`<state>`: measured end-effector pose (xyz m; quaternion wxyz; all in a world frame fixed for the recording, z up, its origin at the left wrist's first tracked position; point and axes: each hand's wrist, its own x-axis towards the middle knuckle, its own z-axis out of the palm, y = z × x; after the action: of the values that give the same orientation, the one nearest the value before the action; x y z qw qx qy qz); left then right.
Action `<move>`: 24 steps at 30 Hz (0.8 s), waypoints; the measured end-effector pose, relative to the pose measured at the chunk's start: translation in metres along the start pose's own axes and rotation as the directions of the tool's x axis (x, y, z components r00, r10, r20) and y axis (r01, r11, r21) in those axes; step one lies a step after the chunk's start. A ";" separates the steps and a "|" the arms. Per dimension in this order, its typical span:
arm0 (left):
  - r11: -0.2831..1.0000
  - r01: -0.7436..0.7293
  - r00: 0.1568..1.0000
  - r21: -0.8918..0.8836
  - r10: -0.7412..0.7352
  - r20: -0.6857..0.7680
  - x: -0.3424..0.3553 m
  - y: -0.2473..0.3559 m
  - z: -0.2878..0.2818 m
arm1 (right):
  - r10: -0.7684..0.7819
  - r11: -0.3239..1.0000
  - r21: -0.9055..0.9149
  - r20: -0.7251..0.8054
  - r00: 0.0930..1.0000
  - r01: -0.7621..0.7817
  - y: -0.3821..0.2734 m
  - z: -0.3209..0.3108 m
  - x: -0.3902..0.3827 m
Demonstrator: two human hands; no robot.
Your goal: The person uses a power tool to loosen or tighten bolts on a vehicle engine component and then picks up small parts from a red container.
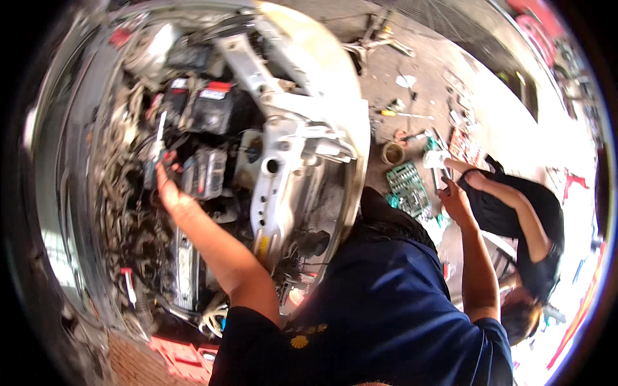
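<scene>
Deep in the engine bay, my left hand (168,188) reaches among hoses and parts. Its fingers are closed around the lower end of a tool with a bright metal shaft and a teal handle (156,152); motion blur hides its exact kind. A black car battery (212,110) with a red-and-white label lies just beyond that hand. Out to the right, my right hand (456,202) is closed near a grey bar-like object, and what it grips is unclear. A co-worker's hand, by a white cloth or glove (435,159), is close to it.
The car's metal front frame (270,167) runs between my arms. On the floor are a green socket set case (409,188), a roll of brown tape (392,153) and a yellow-handled screwdriver (405,114). A co-worker in black (515,212) bends at the right. A red crate (183,357) sits lower left.
</scene>
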<state>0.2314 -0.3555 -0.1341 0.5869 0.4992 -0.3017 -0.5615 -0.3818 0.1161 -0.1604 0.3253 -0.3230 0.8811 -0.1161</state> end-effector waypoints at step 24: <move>0.982 0.121 0.991 -0.142 -0.109 0.083 0.003 -0.006 -0.001 | -0.940 0.080 -0.043 -0.337 0.061 0.996 -0.425 0.142 0.027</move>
<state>0.2311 -0.3573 -0.1406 0.5769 0.4498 -0.2520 -0.6335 -0.0953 -0.2252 -0.1057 0.0661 -0.7751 0.4527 -0.4358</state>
